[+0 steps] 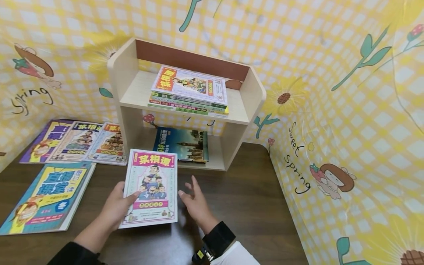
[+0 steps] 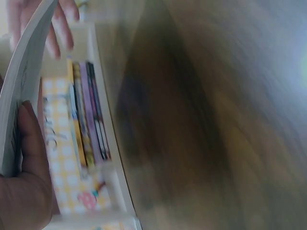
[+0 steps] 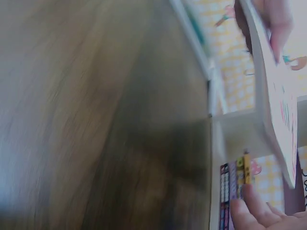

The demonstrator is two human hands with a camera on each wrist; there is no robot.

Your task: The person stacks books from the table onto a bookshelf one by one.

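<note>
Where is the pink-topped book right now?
In the head view the pink-topped book is held above the dark table, just in front of the wooden shelf. The left hand grips its left edge, and the right hand hovers open beside its right edge.

Glossy paper book (image 1: 150, 187) — wood-grain table (image 1: 251, 206).

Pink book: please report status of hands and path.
Left hand grips pink book. Right hand open beside it. Shelf ahead, nothing between.
</note>
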